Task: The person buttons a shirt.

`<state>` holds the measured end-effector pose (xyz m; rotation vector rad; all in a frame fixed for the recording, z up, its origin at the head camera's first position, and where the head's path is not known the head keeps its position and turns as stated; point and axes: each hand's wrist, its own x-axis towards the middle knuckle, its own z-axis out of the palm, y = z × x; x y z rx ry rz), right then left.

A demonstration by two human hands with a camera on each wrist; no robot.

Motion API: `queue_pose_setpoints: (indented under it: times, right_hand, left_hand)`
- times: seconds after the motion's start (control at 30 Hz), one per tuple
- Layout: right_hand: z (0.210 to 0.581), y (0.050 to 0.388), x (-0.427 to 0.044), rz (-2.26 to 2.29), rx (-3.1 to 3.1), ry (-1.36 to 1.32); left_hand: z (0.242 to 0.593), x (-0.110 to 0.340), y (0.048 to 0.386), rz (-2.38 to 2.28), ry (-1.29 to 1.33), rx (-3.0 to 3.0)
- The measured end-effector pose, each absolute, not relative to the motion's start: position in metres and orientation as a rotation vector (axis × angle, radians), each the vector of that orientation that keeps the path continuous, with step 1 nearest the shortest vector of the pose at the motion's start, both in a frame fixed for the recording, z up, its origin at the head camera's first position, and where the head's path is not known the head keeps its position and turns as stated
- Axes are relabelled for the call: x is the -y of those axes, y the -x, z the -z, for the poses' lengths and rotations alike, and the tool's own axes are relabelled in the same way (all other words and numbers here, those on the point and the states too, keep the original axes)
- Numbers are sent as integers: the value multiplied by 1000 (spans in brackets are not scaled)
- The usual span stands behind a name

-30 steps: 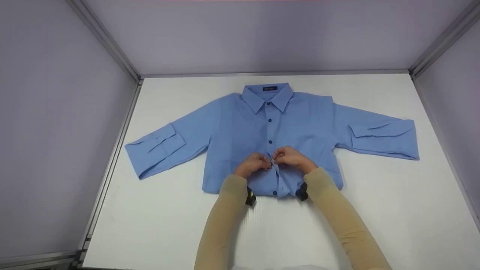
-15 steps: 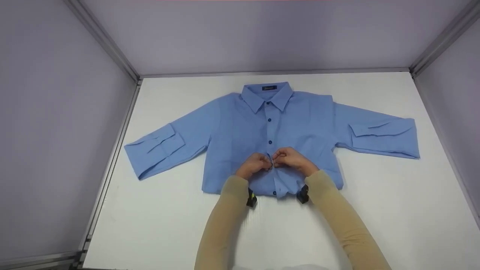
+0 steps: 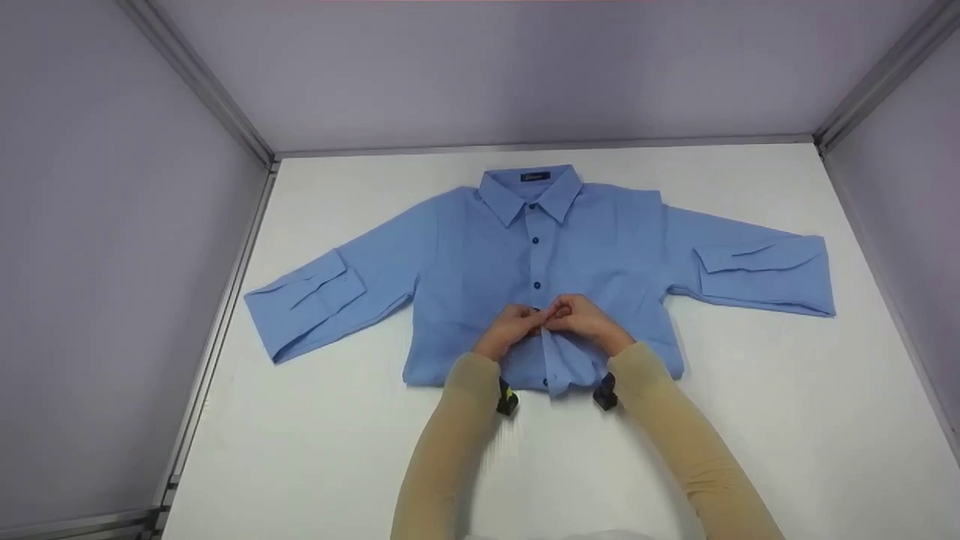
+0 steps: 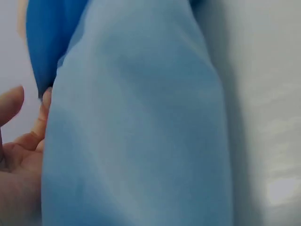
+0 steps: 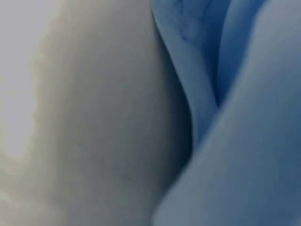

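A blue button-up shirt (image 3: 480, 262) lies front up, its collar away from me and both sleeves folded back at the ends. At the lower front, my left hand (image 3: 511, 328) pinches the button placket from the left. My right hand (image 3: 589, 322) pinches the placket's other edge, its fingertips touching the left ones. Below them the loose front flap (image 3: 556, 364) is lifted, with a dark button (image 3: 545, 382) near the hem. Whatever sits between the fingertips is hidden. Shirt cloth (image 4: 136, 117) covers much of the left wrist view; cloth folds (image 5: 244, 150) fill the right side of the right wrist view.
The shirt rests on a white table (image 3: 337, 450). Grey panels (image 3: 450, 75) with metal frame edges (image 3: 217, 90) enclose it at the back and sides. A small black device (image 3: 508, 397) sits under the left wrist, another black device (image 3: 605, 392) under the right.
Both hands have come together, the fingertips now meeting at the placket. The front flap has shifted a little to the left and covers part of the lowest button.
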<state>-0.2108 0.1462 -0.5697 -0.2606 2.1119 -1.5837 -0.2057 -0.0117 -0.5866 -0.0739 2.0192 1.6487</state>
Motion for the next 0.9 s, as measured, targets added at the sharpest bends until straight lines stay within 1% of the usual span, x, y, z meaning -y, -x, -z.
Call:
queue_pose_setpoints:
  times: [0.13, 0.2, 0.37, 0.47, 0.53, 0.6, 0.7, 0.73, 0.77, 0.8, 0.83, 0.9]
  right_hand:
    - [586, 210, -142, 1519, -2212, 313]
    - [592, 209, -139, 1496, -2258, 322]
    - [594, 208, -137, 1492, -2242, 297]
    - [588, 207, -138, 1537, -2164, 282]
    - [580, 205, -137, 1563, -2122, 278]
    - [572, 202, -137, 1587, -2099, 285]
    - [562, 200, -137, 1579, -2091, 281]
    - [561, 200, -137, 1579, -2084, 275]
    - [560, 200, -137, 1579, -2078, 267]
    - [560, 200, -137, 1578, -2072, 255]
    - [560, 200, -138, 1578, -2063, 242]
    - [561, 201, -139, 1580, -2054, 229]
  left_hand:
    - [588, 10, 201, -1618, -6, -2151]
    - [582, 10, 197, -1592, -33, -2210]
    - [582, 10, 199, -1542, 16, -2185]
    - [599, 12, 204, -1525, -7, -2206]
    - [627, 14, 212, -1587, -104, -2200]
    - [644, 15, 218, -1619, -141, -2177]
    - [656, 13, 226, -1622, -114, -2132]
    - [649, 12, 224, -1587, -69, -2139]
    - [634, 12, 219, -1558, -44, -2158]
    - [639, 12, 220, -1587, -81, -2168]
    - [639, 12, 220, -1587, -80, -2174]
    - [651, 11, 222, -1586, -81, -2193]
